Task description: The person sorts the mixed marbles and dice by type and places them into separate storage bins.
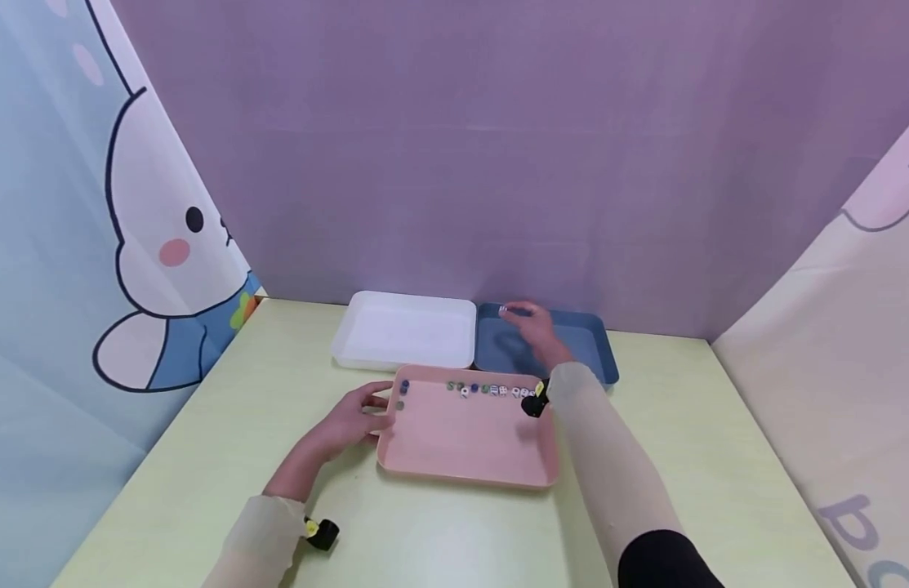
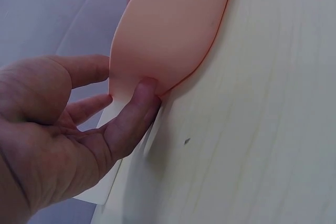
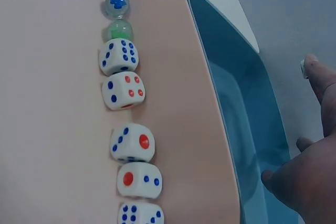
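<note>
My left hand (image 1: 354,420) holds the left end of a pink tray (image 1: 461,457); in the left wrist view its thumb and fingers touch the outer wall and rim. Along the tray's far side runs a row of white dice (image 3: 123,92) with blue and red dots and clear glass marbles (image 3: 117,4) with coloured insides. Above a blue tray (image 1: 590,347) my right hand (image 1: 535,331) pinches a small white die (image 1: 502,310) at its fingertips. Only a sliver of that die shows in the right wrist view.
A white tray (image 1: 410,327) stands left of the blue one, behind the pink tray. More marbles (image 1: 404,387) lie near the pink tray's left end. A purple cloth wall (image 1: 498,147) rises behind the pale wooden table (image 1: 454,539), with printed curtains at both sides.
</note>
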